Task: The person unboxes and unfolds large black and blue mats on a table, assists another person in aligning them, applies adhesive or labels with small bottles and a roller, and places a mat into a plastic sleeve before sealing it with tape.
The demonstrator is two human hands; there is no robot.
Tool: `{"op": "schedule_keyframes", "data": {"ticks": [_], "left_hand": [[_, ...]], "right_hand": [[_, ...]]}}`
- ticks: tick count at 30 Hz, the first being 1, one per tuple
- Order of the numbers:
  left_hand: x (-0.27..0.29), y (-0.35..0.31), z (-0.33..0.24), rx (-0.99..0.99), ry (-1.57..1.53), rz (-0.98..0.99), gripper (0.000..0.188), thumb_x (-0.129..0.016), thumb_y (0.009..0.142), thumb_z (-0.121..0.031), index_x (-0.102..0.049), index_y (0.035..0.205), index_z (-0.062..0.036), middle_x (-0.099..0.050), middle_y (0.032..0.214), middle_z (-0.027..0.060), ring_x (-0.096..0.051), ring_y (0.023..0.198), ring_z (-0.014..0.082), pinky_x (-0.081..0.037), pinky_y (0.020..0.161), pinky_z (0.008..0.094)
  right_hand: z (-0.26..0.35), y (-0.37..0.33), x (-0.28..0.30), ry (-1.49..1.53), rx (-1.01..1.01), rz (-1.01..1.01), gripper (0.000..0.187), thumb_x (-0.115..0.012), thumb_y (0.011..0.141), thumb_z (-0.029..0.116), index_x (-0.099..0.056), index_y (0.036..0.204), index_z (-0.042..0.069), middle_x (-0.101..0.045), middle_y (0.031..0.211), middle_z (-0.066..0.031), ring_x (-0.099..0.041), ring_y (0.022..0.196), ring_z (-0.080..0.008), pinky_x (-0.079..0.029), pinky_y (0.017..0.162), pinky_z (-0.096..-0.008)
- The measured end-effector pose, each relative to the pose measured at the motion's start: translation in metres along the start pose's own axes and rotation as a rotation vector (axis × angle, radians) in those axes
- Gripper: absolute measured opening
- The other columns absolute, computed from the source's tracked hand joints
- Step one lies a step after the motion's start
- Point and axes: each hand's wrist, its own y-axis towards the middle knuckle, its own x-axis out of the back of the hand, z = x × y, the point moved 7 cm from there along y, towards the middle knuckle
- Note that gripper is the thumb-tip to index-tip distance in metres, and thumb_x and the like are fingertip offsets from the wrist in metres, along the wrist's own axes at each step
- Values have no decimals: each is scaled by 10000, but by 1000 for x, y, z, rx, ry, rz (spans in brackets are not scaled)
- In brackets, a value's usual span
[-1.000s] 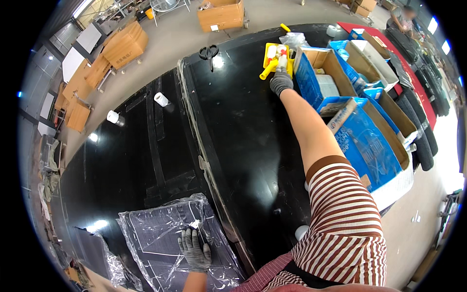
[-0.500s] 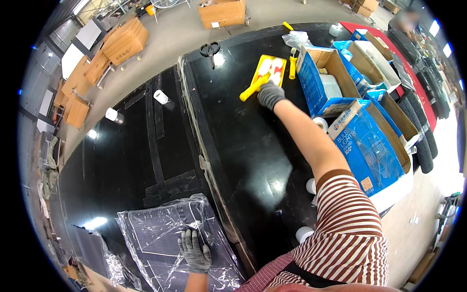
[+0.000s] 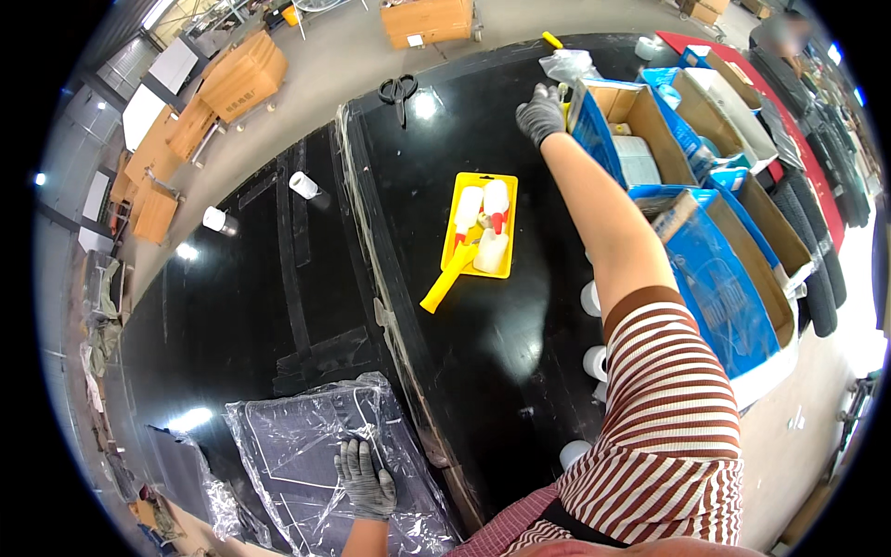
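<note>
A glossy black tabletop (image 3: 483,371) fills the view, with ceiling lights mirrored in it and a seam running from near edge to far edge. Beyond the far edge lies a grey concrete floor (image 3: 343,56) with cardboard boxes (image 3: 237,74) standing on it. Black scissors (image 3: 399,88) lie at the far edge, and two white tape rolls (image 3: 303,185) rest on the left part.

Mid-tabletop lies a yellow paint tray (image 3: 481,227), its handle pointing to the near left; inside it are white rollers, some with red ends. Along the right edge stands a row of blue open cartons (image 3: 650,139) holding flat packets.

The gloved right hand (image 3: 540,113) reaches to the far right corner, beside the nearest carton's wall and a clear plastic bag (image 3: 568,63); whether its fingers are closed on anything cannot be told. The gloved left hand (image 3: 365,478) lies flat, fingers spread, on a clear plastic-wrapped flat pack (image 3: 306,446) at the near edge.
</note>
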Motion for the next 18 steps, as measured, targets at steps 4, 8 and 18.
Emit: {"op": "schedule_keyframes", "data": {"ticks": [4,8,18], "left_hand": [[-1,-23,2,76,84,74,597,-296,898,-410,-391,1279,40,-403,1309,229,-325,1279,385,-147,1082,510],[-7,-9,3,5,32,45,599,-299,906,-394,-363,1286,64,-397,1302,250,-311,1278,422,-155,1076,526],[-8,-15,1,49,31,94,601,-302,904,-377,-317,1334,43,-352,1344,242,-304,1283,432,-167,1061,566]], "right_hand": [[18,-10,-19,206,-270,-5,730,-542,791,374,-255,1421,143,-158,1471,-220,-114,1376,-369,-136,1120,-379],[-45,110,-84,390,-440,160,776,-476,820,555,-280,1401,80,-284,1434,-199,-287,1322,-291,-211,1082,-376],[-48,118,-80,349,-408,-500,456,-537,780,365,-483,1131,79,-496,1097,-161,-477,1032,-298,-359,915,-375]]}}
